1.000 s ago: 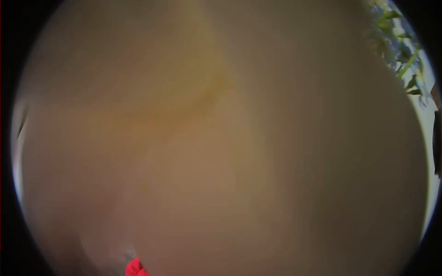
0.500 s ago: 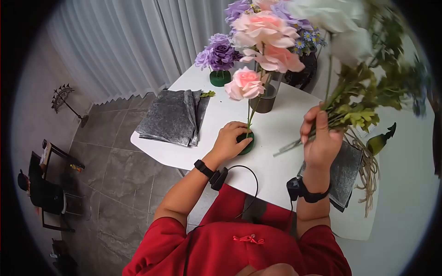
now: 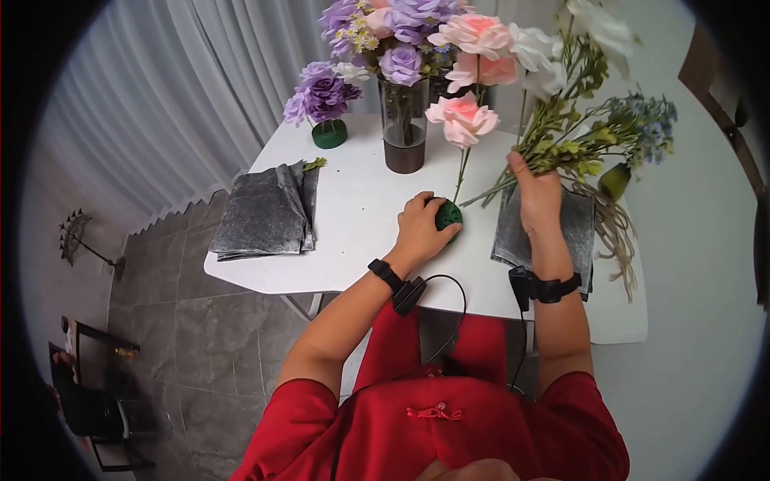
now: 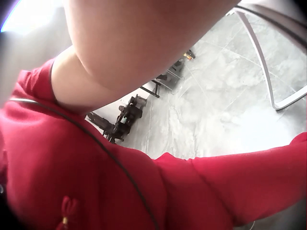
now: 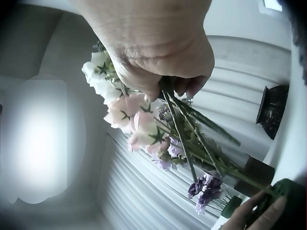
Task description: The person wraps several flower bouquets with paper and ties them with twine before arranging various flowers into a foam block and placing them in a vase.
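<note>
In the head view, my left hand curls its fingers round a dark green round flower base on the white table. A stem with pink roses stands upright from this base. My right hand grips a bunch of green stems, their cut ends pointing at the base. White flowers and small blue flowers top the bunch. In the right wrist view several stems hang below the right fist. The left wrist view shows only forearm, red clothing and floor.
A tall vase of purple flowers stands at the back of the table. Left of it is a smaller green base with purple blooms. Grey folded sheets lie at left, more grey sheets and twine at right.
A blurred mass filled the head view one second ago. Since half a second ago, the right hand has brought the bunch nearer the green base; the left hand has stayed on the base.
</note>
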Demonstrator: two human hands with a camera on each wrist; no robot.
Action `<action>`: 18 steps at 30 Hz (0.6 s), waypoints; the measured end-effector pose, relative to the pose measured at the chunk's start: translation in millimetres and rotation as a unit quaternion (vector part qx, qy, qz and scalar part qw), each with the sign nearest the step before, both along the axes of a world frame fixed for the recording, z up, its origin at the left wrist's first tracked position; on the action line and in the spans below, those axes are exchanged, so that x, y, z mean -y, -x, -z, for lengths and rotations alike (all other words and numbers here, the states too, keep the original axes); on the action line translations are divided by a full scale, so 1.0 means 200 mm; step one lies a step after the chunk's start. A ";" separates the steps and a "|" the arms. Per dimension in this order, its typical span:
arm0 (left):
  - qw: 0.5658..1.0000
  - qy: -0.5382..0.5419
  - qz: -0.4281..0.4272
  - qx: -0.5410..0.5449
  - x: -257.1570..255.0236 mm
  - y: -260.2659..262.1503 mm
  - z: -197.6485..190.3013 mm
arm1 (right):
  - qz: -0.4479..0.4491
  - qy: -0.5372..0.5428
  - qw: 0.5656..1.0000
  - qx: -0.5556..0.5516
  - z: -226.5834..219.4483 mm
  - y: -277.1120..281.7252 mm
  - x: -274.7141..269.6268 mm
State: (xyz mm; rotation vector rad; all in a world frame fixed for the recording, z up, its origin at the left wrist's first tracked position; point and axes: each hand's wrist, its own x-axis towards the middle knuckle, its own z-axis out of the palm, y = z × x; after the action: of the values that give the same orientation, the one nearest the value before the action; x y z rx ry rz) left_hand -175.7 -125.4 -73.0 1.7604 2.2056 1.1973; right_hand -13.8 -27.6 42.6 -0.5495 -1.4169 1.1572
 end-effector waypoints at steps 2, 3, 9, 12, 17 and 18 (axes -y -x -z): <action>1.000 -0.003 0.001 0.004 -0.02 -0.03 -0.01 | 0.040 -0.020 0.997 0.067 0.02 0.00 0.04; 1.000 -0.001 -0.002 0.007 -0.03 -0.04 -0.01 | 0.037 -0.013 0.997 0.074 0.04 0.00 0.04; 1.000 0.007 0.025 0.002 -0.12 -0.04 -0.03 | -0.049 0.005 0.997 0.057 0.12 -0.03 -0.03; 0.997 0.027 0.069 0.000 -0.14 -0.02 -0.02 | -0.076 0.027 0.996 0.032 0.10 -0.06 -0.05; 0.984 0.013 0.177 0.005 -0.16 0.02 0.03 | -0.036 0.054 0.996 0.056 0.09 -0.10 -0.03; 0.979 -0.013 0.201 0.013 -0.15 0.03 0.03 | -0.034 0.057 0.996 0.058 0.10 -0.12 -0.03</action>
State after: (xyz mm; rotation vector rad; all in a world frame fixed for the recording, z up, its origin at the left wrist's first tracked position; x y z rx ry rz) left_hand -181.1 -95.4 -79.0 2.0548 1.7068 1.1436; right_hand 9.3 -21.6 21.8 -0.6615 -1.4843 1.2835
